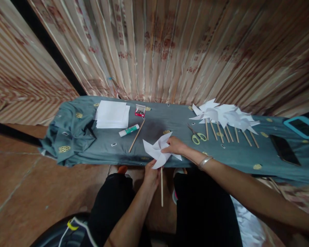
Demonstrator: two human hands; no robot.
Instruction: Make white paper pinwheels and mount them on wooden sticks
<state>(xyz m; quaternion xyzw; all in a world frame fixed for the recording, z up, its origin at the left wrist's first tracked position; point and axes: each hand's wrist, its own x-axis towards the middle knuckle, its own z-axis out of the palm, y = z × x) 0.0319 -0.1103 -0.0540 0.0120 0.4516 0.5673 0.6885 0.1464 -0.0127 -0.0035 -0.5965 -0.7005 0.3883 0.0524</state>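
Observation:
A white paper pinwheel on a thin wooden stick is held over the table's front edge, its stick pointing down toward my lap. My left hand grips it from below, near the top of the stick, with fingers partly hidden behind the paper. From the right, my right hand closes on the pinwheel, thumb at its centre and the other fingers out of sight behind a blade. A loose wooden stick lies left of the pinwheel, beside a glue stick.
Stacked white paper lies at the back left, near a small red box of pins. Green-handled scissors rest before several finished pinwheels. A black phone and a blue-framed device occupy the right end.

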